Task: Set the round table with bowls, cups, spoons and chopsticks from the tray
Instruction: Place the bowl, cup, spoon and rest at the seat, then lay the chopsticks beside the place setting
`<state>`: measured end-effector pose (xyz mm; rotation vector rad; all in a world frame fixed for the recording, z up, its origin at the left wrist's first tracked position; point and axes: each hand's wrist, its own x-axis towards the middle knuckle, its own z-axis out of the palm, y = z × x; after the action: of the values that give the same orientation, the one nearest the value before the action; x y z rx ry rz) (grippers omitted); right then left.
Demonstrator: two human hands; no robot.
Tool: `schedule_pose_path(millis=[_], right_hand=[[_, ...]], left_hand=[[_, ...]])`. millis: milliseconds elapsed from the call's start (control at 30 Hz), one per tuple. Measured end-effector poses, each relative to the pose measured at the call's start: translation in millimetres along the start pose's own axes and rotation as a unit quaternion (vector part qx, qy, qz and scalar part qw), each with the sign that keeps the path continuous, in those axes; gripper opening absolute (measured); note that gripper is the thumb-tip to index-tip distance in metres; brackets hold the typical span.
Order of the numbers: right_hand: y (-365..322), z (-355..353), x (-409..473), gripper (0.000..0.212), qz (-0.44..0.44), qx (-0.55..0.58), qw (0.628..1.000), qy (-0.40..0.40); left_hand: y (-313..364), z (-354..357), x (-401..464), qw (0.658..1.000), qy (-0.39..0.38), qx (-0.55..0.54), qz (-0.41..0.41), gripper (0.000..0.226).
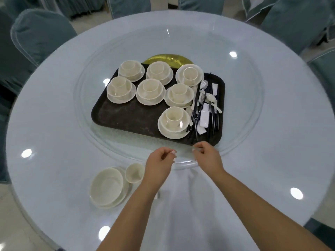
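Two bare forearms are seen rising from the bottom edge toward the centre of the frame. The left hand [161, 158] is held over the near rim of the glass turntable [87, 124], its fingers curled inward and nothing visibly held. The right hand [206, 153] is placed just beside it, at the near edge of the tray [126, 116], with fingers likewise curled; whether something small is pinched at its fingertips cannot be told.

At lower left of centre, on the table [54, 142], a cream bowl [107, 185] is set on a plate, and a cup [134, 173] is stood just beside it, near the left wrist.

The dark tray is laid on the turntable at the centre of the frame. Seven stacks of plate, bowl and cup are held on it, the nearest stack [174, 122] at its lower right. Along the tray's right side, dark chopsticks [196, 113] are mixed with white spoons [212, 99] and white rests. A gold disc [168, 59] is partly hidden behind the tray. Chairs [39, 35] in teal covers are ranged around the table.
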<state>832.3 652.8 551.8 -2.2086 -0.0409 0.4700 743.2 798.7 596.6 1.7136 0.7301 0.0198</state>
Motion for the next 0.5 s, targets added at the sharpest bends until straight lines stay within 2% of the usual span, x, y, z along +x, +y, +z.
schedule_pose_path(millis=[167, 300, 500], right_hand=[[9.7, -31.9, 44.5, 0.015, 0.041, -0.007, 0.998, 0.049], [15.0, -45.9, 71.1, 0.021, 0.076, -0.052, 0.995, 0.037], [11.2, -44.8, 91.3, 0.019, 0.078, -0.147, 0.986, 0.007]], left_hand=[[16.3, 42.1, 38.0, 0.997, -0.031, 0.07, -0.005, 0.009], [28.1, 71.0, 65.1, 0.992, -0.038, 0.116, -0.018, 0.019], [29.3, 100.6, 87.8, 0.987, -0.045, 0.148, -0.043, 0.03]])
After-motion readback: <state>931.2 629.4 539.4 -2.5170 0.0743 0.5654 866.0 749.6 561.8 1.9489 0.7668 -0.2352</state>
